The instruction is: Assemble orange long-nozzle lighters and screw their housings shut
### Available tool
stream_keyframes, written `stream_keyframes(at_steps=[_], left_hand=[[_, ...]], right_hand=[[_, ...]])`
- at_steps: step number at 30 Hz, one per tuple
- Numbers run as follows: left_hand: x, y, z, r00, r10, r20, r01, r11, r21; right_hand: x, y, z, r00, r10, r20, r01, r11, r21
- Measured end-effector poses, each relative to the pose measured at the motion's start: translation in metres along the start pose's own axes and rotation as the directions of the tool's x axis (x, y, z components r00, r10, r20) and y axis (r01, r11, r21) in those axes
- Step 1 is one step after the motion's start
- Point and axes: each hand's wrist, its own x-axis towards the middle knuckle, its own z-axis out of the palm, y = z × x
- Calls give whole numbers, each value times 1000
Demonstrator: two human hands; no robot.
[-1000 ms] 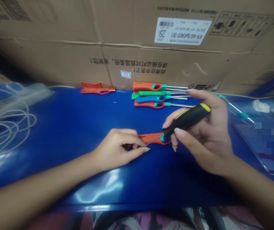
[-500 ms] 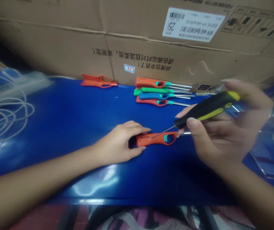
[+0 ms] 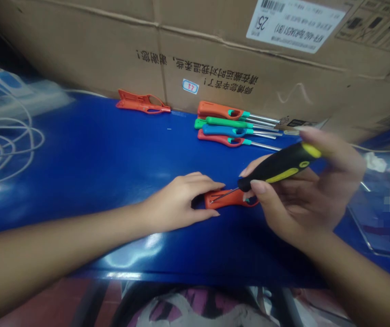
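An orange lighter lies flat on the blue table, its handle end to the left. My left hand grips that end between thumb and fingers. In my right hand is a black and yellow screwdriver, slanting down to the left. Its tip is at the left end of the orange lighter, near a small hole. The lighter's trigger area and metal rod are partly or wholly hidden by my right hand.
Behind stand a cardboard box and a row of lighters, including a blue one and a green one. An orange casing lies back left. White cable coils at left; a clear case is at right.
My right hand has moved left with the screwdriver, bringing its tip to the left end of the lighter. The view has shifted slightly. My left hand keeps its grip.
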Motion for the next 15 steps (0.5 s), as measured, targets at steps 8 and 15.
stream_keyframes(at_steps=[8, 15], left_hand=[[0, -1, 2, 1000, 18, -9, -18, 1000, 12], [-1, -3, 2, 1000, 10, -10, -9, 1000, 19]], right_hand=[[-4, 2, -1, 998, -57, 3, 57, 996, -63], [-3, 3, -3, 993, -111, 50, 113, 992, -53]])
